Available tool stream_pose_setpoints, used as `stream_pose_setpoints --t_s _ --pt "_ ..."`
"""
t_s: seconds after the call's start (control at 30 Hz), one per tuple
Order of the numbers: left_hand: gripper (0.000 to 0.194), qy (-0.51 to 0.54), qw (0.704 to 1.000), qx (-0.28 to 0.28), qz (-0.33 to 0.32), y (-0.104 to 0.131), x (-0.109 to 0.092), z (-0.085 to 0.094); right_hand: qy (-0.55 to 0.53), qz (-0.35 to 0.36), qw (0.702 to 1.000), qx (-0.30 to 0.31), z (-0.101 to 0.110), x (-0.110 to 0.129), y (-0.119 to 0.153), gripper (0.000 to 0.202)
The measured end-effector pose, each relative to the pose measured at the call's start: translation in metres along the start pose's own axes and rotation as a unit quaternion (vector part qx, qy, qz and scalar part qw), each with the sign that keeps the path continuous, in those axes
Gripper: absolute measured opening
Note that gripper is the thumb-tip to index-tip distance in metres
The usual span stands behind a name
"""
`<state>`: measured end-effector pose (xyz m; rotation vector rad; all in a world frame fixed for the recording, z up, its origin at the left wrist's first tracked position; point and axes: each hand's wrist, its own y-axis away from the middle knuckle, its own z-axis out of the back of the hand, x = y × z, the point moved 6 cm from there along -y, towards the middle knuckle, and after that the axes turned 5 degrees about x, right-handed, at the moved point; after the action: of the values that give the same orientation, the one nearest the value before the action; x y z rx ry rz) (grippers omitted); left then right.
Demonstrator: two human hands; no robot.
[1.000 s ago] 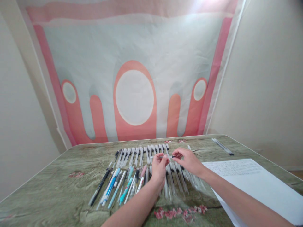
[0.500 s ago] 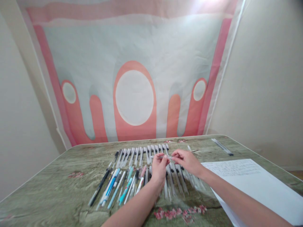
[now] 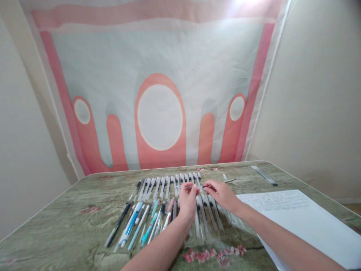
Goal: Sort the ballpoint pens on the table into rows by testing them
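My left hand (image 3: 188, 201) is closed in a pinch around a slim clear pen (image 3: 201, 187), held roughly level above the table. At its right end, the fingertips of my right hand (image 3: 222, 195) are pressed together on a small dark part. A narrow gap separates the hands. Behind them lies a row of clear pens with dark clips (image 3: 163, 186). More clear pens (image 3: 211, 214) are laid side by side in front, partly hidden by my left hand and wrist. Left of that wrist are coloured pens (image 3: 131, 222) in blue, teal, pink and black.
A sheet of paper with writing (image 3: 293, 222) lies at the right, partly under my right forearm. Thin clear rods with dark ends (image 3: 264, 175) rest at the back right. A small whitish piece (image 3: 225, 176) sits behind my right hand. A patterned cloth (image 3: 160, 116) hangs behind the table.
My left hand has shifted slightly left and the gap between the hands has widened a little. The dark part at my right fingertips now shows more. The laid-out pens have not moved.
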<state>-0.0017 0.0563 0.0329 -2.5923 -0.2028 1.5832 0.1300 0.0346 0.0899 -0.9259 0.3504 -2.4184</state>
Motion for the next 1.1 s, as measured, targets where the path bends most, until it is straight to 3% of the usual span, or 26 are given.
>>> stream_pose_setpoints --t_s 0.17,0.5,1.1 --pt "0.03 -0.026 0.999 -0.005 -0.019 0.001 -0.002 0.001 0.135 0.001 0.991 -0.024 -0.008 0.001 0.004 0.018" --pt "0.028 -0.074 0.996 -0.007 -0.049 0.005 -0.013 -0.001 0.255 0.064 0.964 -0.039 -0.014 0.007 0.006 0.019" --pt "0.036 -0.024 0.999 -0.013 0.018 0.002 -0.003 -0.001 0.17 0.116 0.978 -0.044 -0.014 -0.002 0.009 0.024"
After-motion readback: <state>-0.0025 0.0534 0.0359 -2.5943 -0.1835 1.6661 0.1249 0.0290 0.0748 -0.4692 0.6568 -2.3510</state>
